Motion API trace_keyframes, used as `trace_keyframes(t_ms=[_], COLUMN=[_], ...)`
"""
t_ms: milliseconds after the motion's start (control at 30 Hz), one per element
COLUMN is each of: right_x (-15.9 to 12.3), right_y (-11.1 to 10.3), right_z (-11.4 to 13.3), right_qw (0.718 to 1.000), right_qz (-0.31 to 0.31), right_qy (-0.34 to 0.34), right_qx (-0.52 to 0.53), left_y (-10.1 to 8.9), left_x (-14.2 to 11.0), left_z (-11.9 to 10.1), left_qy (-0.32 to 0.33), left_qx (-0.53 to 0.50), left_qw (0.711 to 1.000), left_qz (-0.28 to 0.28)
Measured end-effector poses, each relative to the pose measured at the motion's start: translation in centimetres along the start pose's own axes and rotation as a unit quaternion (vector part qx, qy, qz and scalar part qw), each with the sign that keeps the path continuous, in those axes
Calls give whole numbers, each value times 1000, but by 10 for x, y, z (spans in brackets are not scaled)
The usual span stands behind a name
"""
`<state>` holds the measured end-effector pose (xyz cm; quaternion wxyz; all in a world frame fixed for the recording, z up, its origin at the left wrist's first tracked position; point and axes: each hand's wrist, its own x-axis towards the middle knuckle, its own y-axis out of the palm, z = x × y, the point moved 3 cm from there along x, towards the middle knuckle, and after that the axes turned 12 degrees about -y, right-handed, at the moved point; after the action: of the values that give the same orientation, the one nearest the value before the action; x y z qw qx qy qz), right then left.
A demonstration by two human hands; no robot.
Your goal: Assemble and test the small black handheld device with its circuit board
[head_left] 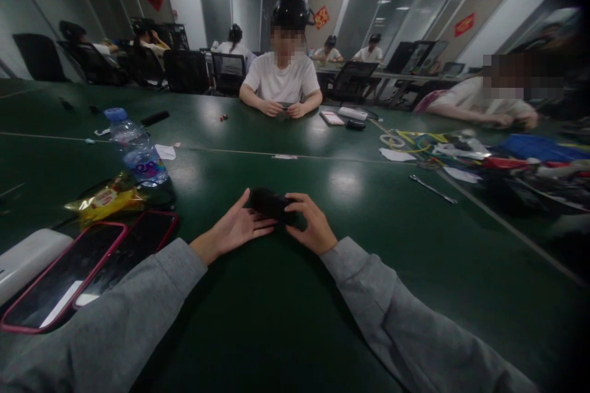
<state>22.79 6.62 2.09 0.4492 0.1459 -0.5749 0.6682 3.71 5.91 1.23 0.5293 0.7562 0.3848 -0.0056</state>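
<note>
A dark, rounded black object (266, 202) is held low over the green table (258, 319); its kind is too dim to make out. My right hand (311, 224) grips its right end between thumb and curled fingers. Palm up, my left hand (235, 227) lies against its left side and underside, fingers stretched out and thumb raised. To the left of my left hand are two phones in red cases, the nearer one (69, 276) overlapping the other (131, 252).
A clear plastic bottle (138, 150) and a yellow snack packet (110, 199) stand left, beside a white box-like device (30, 258). A wrench (433, 189) lies right, before heaped cables and tools (461, 147). Across the table sits a person (281, 77); another person (479, 95) is at the right.
</note>
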Motion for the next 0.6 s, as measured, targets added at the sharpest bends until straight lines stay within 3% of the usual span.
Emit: trace_keyframes(t_ms=[100, 200, 333, 467, 600], right_x=[1, 4, 6, 5, 4], right_y=[6, 7, 4, 5, 10], right_z=[7, 13, 20, 16, 9], right_qw=[993, 987, 987, 993, 992], right_qz=[87, 123, 124, 95, 117], right_qy=[-49, -69, -73, -20, 25], right_qx=[-55, -76, -68, -63, -44], left_y=[1, -1, -6, -9, -10], left_x=[-1, 0, 2, 3, 5], left_z=[-1, -2, -2, -1, -1], left_qy=[20, 45, 78, 89, 90], left_qx=[-8, -6, -13, -15, -14], left_qw=[1000, 998, 994, 992, 993], left_qz=[-20, -47, -80, -84, -76])
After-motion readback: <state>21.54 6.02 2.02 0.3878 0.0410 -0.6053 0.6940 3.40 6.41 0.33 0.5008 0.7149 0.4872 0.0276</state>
